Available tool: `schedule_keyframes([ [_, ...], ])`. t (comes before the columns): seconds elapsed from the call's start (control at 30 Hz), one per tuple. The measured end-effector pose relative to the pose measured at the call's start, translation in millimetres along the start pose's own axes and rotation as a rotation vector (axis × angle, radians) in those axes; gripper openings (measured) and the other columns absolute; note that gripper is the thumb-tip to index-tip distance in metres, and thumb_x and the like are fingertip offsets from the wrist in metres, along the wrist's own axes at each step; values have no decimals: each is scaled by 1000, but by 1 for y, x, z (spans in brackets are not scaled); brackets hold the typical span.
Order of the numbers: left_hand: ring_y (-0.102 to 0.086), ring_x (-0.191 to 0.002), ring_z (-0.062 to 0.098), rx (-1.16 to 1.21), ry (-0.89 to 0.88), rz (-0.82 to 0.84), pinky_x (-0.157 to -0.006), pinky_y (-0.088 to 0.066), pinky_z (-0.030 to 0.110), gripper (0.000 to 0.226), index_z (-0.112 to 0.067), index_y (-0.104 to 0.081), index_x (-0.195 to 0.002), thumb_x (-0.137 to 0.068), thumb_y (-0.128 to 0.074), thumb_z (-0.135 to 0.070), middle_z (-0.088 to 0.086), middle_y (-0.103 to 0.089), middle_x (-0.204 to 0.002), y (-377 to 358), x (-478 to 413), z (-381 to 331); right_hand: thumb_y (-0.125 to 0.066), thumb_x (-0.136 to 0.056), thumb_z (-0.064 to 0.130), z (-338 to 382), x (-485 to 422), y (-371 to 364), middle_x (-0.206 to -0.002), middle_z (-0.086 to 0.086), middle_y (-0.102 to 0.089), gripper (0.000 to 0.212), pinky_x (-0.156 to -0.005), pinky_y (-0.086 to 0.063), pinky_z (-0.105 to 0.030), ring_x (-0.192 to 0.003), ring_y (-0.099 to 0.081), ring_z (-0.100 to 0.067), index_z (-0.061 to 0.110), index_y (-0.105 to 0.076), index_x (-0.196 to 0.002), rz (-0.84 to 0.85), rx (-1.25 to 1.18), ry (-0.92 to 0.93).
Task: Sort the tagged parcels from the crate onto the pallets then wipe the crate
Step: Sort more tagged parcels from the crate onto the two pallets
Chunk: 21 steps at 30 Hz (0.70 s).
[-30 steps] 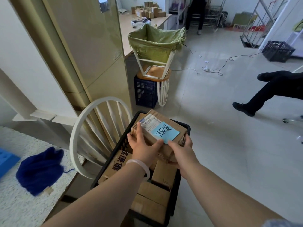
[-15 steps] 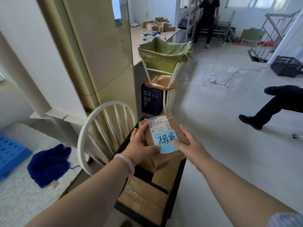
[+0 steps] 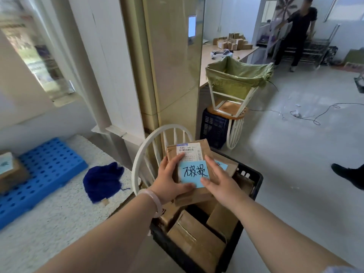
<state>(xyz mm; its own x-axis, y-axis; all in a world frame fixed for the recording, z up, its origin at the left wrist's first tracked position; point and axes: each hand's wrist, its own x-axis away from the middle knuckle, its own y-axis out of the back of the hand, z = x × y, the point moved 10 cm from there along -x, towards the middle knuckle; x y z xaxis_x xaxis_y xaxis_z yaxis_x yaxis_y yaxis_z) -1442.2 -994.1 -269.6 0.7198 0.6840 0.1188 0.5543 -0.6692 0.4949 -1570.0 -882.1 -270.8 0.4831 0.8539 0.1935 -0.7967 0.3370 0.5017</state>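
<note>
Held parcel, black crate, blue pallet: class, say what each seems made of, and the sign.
The held parcel looks like matt brown cardboard: creased edges, paper labels. The black crate is probably moulded plastic: slight sheen, slotted rim. The blue pallet is likely rigid plastic: smooth, regular grid of holes.

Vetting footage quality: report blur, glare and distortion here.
Head view: window upper left is motion-smeared; blue tag on the parcel is sharp, legible; pillar bows from the wide-angle lens; floor shows soft sheen, no harsh glare.

A parcel-sorting workroom: boxes heaped on a desk; blue pallet.
</note>
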Motion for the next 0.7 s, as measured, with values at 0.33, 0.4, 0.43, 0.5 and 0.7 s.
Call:
schedule_keyframes([
  [0.33,-24,-142,21,-7,39,-199,-116,-33,38,89,-52,-28,-142,-74,-83,-36,-3,-15,-157,125,40,68,-58,-96,36,86,-28,-115,-141,9,-36,67,-81,-47,-19,-124,-39,-9,53,-20,-148,141,-20,123],
  [0.4,-29,-139,17,-2,49,-260,-113,-34,31,88,-48,-31,-143,-74,-84,-36,-4,-24,-154,160,53,89,-57,-97,35,109,-34,-150,-143,9,-31,65,-96,-49,-30,-126,-36,-9,54,-20,-147,158,-14,164],
  [0.43,-32,-137,16,4,54,-287,-111,-35,29,88,-47,-32,-143,-73,-84,-34,-4,-29,-151,177,61,98,-56,-97,36,120,-38,-169,-144,10,-28,64,-103,-47,-35,-128,-35,-11,56,-20,-145,172,1,181],
  [0.5,-38,-133,16,32,77,-324,-108,-41,30,87,-47,-33,-140,-73,-85,-31,-5,-33,-146,210,74,119,-56,-97,39,141,-44,-204,-146,11,-25,59,-108,-43,-38,-132,-33,-13,60,-24,-142,200,23,203],
  [0.7,-28,-141,20,31,148,-392,-117,-32,39,84,-60,-26,-128,-72,-83,-36,0,-23,-154,295,113,185,-60,-94,39,192,-59,-309,-142,13,-30,55,-103,-48,-32,-126,-41,-10,64,-31,-134,277,17,267],
])
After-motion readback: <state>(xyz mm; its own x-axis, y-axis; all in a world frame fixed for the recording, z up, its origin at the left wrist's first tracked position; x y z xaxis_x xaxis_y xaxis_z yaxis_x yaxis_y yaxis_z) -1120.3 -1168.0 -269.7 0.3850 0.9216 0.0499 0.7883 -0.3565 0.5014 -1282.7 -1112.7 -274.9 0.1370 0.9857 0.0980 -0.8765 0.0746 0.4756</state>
